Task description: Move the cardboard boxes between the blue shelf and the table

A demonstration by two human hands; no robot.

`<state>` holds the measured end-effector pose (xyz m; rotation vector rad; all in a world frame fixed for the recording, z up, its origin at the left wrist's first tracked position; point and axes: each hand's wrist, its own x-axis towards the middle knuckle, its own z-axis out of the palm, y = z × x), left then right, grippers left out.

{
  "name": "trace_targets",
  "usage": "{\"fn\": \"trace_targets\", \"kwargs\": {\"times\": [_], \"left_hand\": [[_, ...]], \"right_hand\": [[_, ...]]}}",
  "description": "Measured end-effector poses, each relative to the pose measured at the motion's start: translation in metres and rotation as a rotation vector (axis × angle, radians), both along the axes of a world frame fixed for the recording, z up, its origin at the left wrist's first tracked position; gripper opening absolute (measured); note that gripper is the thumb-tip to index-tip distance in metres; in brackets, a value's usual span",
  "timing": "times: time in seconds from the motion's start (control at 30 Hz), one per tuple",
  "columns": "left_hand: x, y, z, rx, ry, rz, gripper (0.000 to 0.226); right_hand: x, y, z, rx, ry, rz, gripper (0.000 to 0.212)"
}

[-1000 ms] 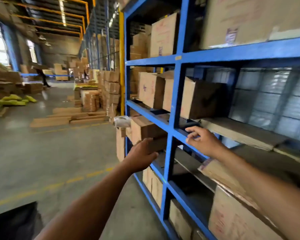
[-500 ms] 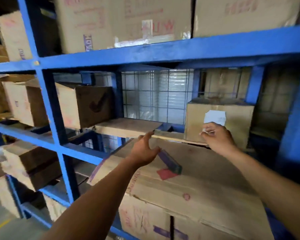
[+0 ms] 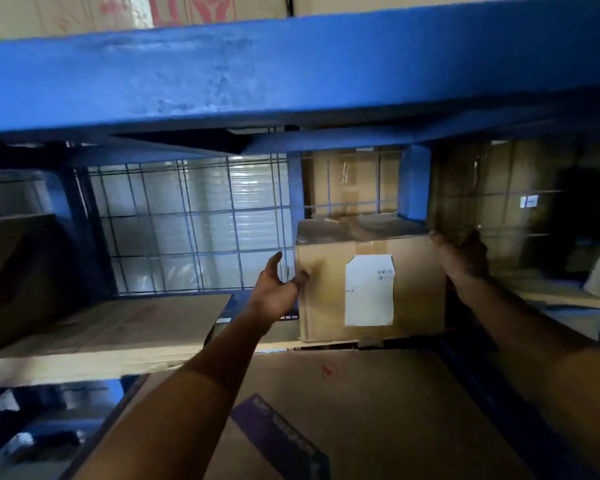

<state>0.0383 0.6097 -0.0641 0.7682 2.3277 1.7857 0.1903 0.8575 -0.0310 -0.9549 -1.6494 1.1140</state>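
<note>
Nearest to me, under both forearms, lies a big flat carton (image 3: 378, 420) with a purple strip across its lid. The smaller box (image 3: 420, 292) they are after sits just past its far edge, between the two grips, on the blue shelf (image 3: 291, 71).

The left grip (image 3: 274, 289) is wide open, fingers spread and pointing up. Its thumb tip touches the box's near left edge, and the fingers are a little apart from the left wall. The right grip (image 3: 461, 259) is against the upper right corner of the box, fingertips at the top edge. It is smeared, so I cannot tell whether those fingers are hooked over or lying flat.

The box looks like a plain stiff carton with square corners and clear tape glinting over the top. A white label (image 3: 369, 289) sits on the face between the grips. I'd guess it is light enough for two palms, though nothing shows what is inside. Bare cardboard gives fair friction, but the taped top looks slick. To my mind the better hold is palms flat on the two side walls, low down, with fingers wrapped to the back corners.

Left of the left grip a loose cardboard sheet (image 3: 118, 327) lies on the shelf. Beyond the grips stand wire mesh (image 3: 187, 223) and more cartons (image 3: 354, 181).
</note>
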Motion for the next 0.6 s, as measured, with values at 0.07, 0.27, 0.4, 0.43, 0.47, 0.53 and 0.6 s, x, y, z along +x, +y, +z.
{"fn": "trace_targets", "kwargs": {"times": [0.07, 0.27, 0.4, 0.43, 0.47, 0.53, 0.6], "left_hand": [[-0.015, 0.017, 0.008, 0.094, -0.1, -0.038, 0.071], [-0.045, 0.047, 0.013, 0.133, -0.208, -0.048, 0.076], [-0.075, 0.054, 0.003, 0.095, -0.193, 0.021, 0.084], [-0.072, 0.049, 0.005, 0.086, -0.194, 0.016, 0.067], [-0.073, 0.046, 0.003, 0.092, -0.197, 0.012, 0.058], [-0.075, 0.039, -0.001, 0.118, -0.189, 0.006, 0.065], [-0.072, 0.024, -0.002, 0.114, -0.193, 0.008, 0.073]], "right_hand": [[-0.016, 0.013, 0.0, -0.04, 0.023, 0.053, 0.066], [-0.033, 0.028, -0.004, -0.173, 0.021, 0.075, 0.083], [-0.033, 0.025, -0.008, -0.234, 0.015, 0.23, 0.05], [-0.034, 0.024, -0.008, -0.229, 0.018, 0.258, 0.043], [-0.033, 0.022, -0.008, -0.219, 0.025, 0.284, 0.037], [-0.032, 0.017, -0.007, -0.188, 0.037, 0.326, 0.03], [-0.029, 0.008, -0.006, -0.16, 0.063, 0.379, 0.032]]}}
